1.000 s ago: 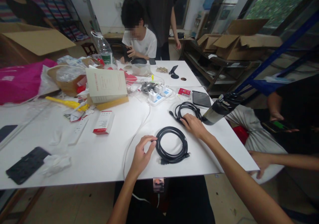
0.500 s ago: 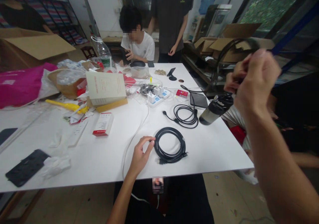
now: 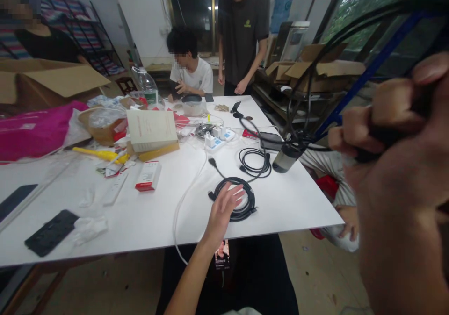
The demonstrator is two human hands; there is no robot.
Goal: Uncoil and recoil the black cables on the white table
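My right hand is raised close to the camera, fingers closed on a thin black cable that loops up and trails down to a small black coil on the white table. My left hand hovers with fingers spread over the near edge of a thicker coiled black cable lying flat on the table. It holds nothing.
A white power strip with a white cord, a red-white box, a book, a phone, a tablet and a dark bottle lie about. People sit and stand at the far end; another person's hand is below the right edge.
My right hand has risen nearer the camera, pulling the thin cable higher. My left hand has let go of the thick coil's rim and opened above it.
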